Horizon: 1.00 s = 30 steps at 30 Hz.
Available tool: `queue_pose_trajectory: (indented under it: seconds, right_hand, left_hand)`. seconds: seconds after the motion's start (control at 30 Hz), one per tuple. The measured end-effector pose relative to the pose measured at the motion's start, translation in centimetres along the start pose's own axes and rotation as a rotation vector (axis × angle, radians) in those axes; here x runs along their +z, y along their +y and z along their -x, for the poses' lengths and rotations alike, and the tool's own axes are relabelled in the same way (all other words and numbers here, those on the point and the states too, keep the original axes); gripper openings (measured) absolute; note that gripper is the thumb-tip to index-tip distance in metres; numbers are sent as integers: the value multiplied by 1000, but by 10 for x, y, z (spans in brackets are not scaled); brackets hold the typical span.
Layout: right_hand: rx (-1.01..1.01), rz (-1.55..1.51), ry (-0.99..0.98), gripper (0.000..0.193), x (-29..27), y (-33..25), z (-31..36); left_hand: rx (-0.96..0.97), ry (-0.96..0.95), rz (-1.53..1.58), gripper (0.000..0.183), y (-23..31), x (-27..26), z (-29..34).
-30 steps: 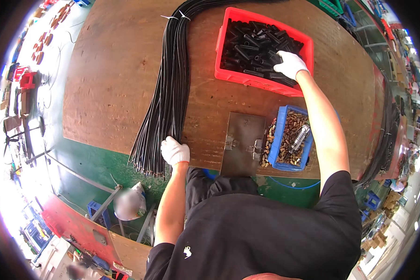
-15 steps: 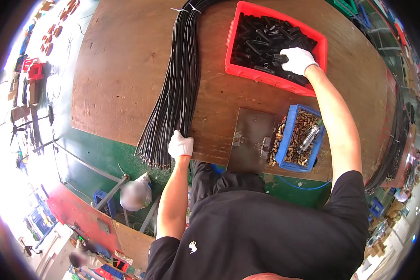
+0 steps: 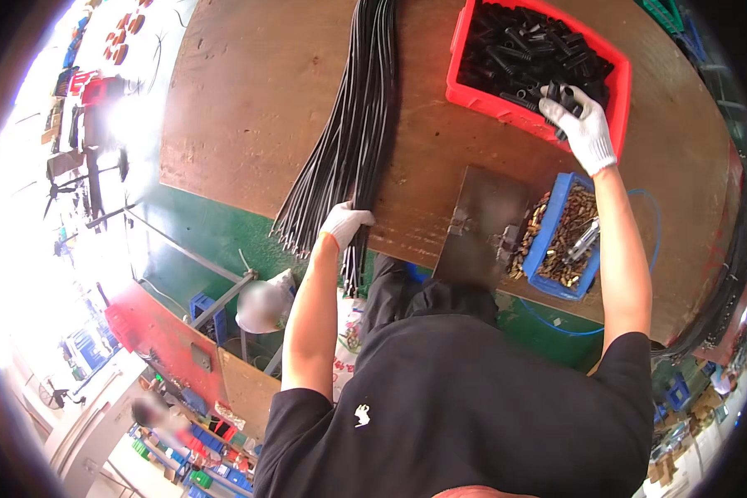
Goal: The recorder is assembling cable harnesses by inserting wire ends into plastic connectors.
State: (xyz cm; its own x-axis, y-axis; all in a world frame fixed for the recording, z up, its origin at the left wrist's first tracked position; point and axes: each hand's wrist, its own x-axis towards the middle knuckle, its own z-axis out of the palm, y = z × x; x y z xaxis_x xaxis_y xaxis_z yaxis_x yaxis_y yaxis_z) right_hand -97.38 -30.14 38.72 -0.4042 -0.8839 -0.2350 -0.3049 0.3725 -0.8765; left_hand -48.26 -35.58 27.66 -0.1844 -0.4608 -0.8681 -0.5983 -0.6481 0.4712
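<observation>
A bundle of thin black hoses (image 3: 353, 108) runs down the table, its metal-tipped ends fanning out over the near edge. My left hand (image 3: 346, 222), in a white glove, is closed around part of the bundle close to those ends. Some ends spread to its left, while others hang below it. My gloved right hand (image 3: 588, 133) grips a few short black sleeves (image 3: 554, 93) above the near rim of a red bin (image 3: 506, 116). More black ribbed sleeves (image 3: 515, 54) fill that bin. The palm hides part of what the right fingers hold.
Nearer me, a blue bin (image 3: 552, 288) holds small brass-coloured fittings (image 3: 556, 236) and a metal hand tool (image 3: 583, 242). More fittings lie loose beside it, right of a dark metal plate (image 3: 481, 224). A blue air line (image 3: 556, 332) hangs by the table edge.
My right hand has drawn back from inside the red bin to its near rim, holding sleeves. My left hand has shifted across the hose ends, parting some from the others. The whole view has moved.
</observation>
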Motion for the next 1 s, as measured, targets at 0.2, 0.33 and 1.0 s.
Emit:
queue_pose_trajectory:
  seconds: [0.2, 0.33, 1.0]
  right_hand:
    - [172, -531, -277, 28, 134, 5, 117]
    - [510, -599, -386, 37, 211, 18, 187]
    - [614, -530, -478, 36, 291, 1, 330]
  left_hand:
    - [-134, -239, 232, 22, -9, -9, -3]
    - [-137, -411, 517, 13, -26, -9, -7]
    - [70, -443, 444, 20, -21, -2, 5]
